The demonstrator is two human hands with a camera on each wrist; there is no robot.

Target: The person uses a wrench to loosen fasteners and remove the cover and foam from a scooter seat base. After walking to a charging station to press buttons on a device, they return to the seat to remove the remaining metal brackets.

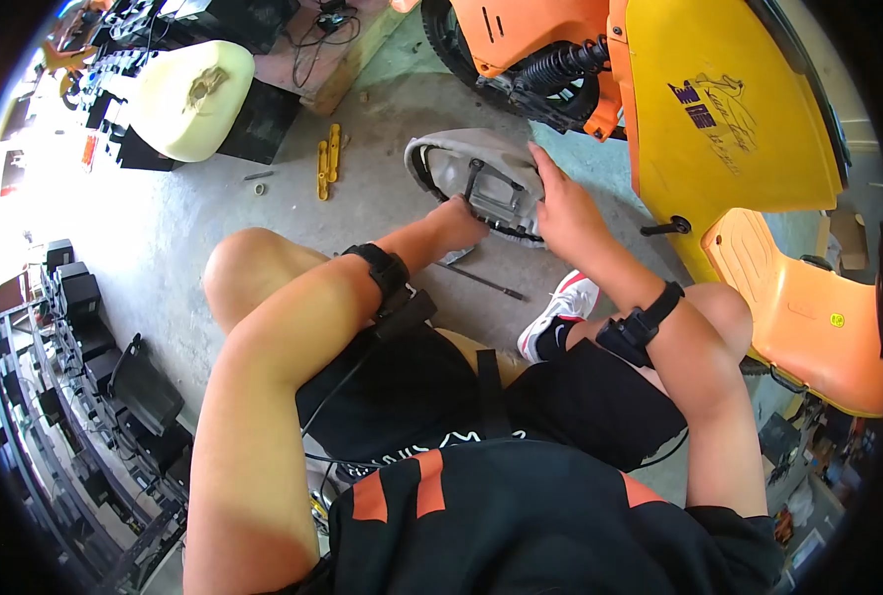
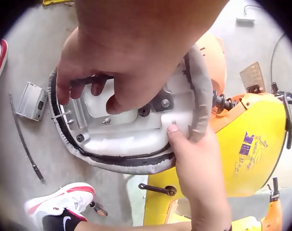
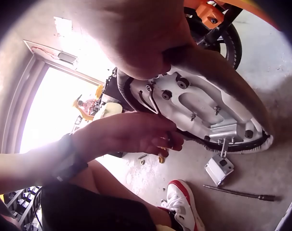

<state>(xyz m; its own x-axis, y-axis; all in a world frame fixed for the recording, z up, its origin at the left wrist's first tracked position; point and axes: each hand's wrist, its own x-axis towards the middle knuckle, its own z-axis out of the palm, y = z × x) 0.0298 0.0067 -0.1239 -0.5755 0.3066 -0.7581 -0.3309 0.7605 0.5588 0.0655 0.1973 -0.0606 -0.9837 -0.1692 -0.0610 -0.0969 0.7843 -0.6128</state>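
Shirt (image 1: 481, 516) nearest; beyond it the seat (image 1: 486, 144), underside facing the person, with the left hand (image 1: 453, 226) at its near side, the right hand (image 1: 570, 210) gripping its right end. Left wrist view: left fingers curl round part of the seat; right thumb presses its underside. Right wrist view: its long axis slants down rightward; right fingertips hidden.

A black top (image 1: 481, 535) with orange-red patches (image 1: 430, 488) at the shoulders; black shorts (image 1: 590, 397) printed in white. Black wrist straps carry dark box mounts — one strap (image 1: 380, 270) behind the left fingers (image 2: 64, 89), another (image 1: 654, 315) behind the right fingers (image 1: 548, 171). Well below those fingers, a white shoe (image 1: 565, 305) trimmed red — and a black sock (image 2: 62, 221) with a white swoosh (image 2: 67, 222).
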